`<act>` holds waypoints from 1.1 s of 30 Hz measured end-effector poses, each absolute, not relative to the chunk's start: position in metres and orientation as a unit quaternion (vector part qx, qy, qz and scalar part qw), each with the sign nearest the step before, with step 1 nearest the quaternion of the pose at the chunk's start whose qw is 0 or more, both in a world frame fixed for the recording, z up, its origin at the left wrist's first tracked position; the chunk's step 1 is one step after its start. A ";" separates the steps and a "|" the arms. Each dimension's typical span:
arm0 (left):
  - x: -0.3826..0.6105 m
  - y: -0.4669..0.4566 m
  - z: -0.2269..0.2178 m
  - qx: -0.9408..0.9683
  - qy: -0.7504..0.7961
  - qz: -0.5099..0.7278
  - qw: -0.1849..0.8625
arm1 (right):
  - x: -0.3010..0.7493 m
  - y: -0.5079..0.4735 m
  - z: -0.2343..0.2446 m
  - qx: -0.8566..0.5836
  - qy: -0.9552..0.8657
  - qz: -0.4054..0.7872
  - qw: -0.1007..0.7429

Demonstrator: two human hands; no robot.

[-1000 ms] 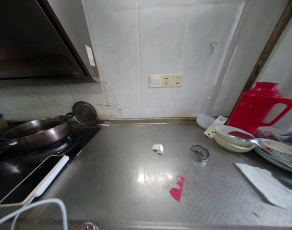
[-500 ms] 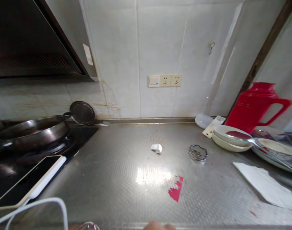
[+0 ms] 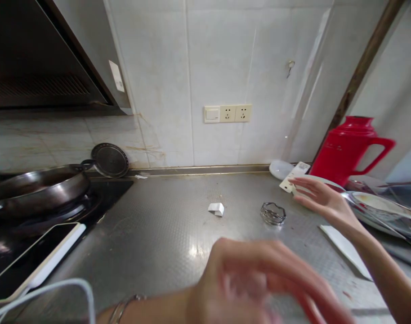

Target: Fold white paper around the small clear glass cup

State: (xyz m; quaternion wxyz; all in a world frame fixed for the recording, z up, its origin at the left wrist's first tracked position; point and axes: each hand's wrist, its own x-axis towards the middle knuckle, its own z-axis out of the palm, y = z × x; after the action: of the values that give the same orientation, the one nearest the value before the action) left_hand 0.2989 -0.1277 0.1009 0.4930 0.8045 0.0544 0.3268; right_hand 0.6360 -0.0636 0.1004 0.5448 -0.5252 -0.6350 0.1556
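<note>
My left hand (image 3: 259,279) is blurred in the near foreground, a bracelet (image 3: 119,308) on its wrist. Its fingers arch loosely over the steel counter, and I make out no held thing. A reddish patch shows between the fingers, too smeared to identify. My right hand (image 3: 318,195) reaches in from the right with fingers stretched out and nothing in it. It hovers in front of the stacked white dishes (image 3: 330,181), covering part of them. Left of it lies a coiled metal wire ring (image 3: 273,213), and farther left a small folded white paper piece (image 3: 216,209).
A red thermos jug (image 3: 347,148) stands at the back right, with plates (image 3: 377,211) before it. A white paper sheet (image 3: 343,249) lies under my right forearm. On the left are a metal pan (image 3: 53,186) on the stove, a phone (image 3: 30,261) and a white cable (image 3: 67,282).
Both hands have come into view, the left from the bottom edge, the right from the right side. The red scrap on the counter is now hidden behind my left hand. The view has shifted slightly.
</note>
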 end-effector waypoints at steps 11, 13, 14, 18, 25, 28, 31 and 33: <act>0.437 0.024 0.020 0.829 0.351 0.209 0.383 | 0.694 -0.013 -0.007 -0.603 -0.689 0.256 0.309; 0.448 0.032 0.013 0.826 0.350 0.215 0.386 | 0.696 -0.011 -0.009 -0.609 -0.691 0.255 0.295; 0.453 0.035 0.011 0.827 0.345 0.213 0.389 | 0.696 -0.010 -0.010 -0.612 -0.691 0.252 0.290; 0.475 0.045 0.004 0.827 0.312 0.220 0.412 | 0.698 -0.007 -0.011 -0.624 -0.691 0.236 0.278; 0.492 0.051 -0.006 0.811 0.270 0.250 0.454 | 0.697 -0.001 -0.015 -0.628 -0.691 0.223 0.281; 0.491 0.051 -0.009 0.803 0.265 0.252 0.470 | 0.699 -0.001 -0.017 -0.629 -0.689 0.222 0.284; 0.491 0.052 -0.012 0.799 0.269 0.254 0.474 | 0.700 -0.001 -0.019 -0.630 -0.687 0.216 0.290; 0.491 0.052 -0.012 0.801 0.269 0.257 0.469 | 0.699 -0.002 -0.018 -0.630 -0.686 0.211 0.295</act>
State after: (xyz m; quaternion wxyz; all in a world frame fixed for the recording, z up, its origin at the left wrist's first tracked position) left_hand 0.4907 0.0520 -0.0121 0.4692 0.8008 0.2692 0.2572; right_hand 0.6987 -0.0017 -0.0175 0.2955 -0.6302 -0.6864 0.2107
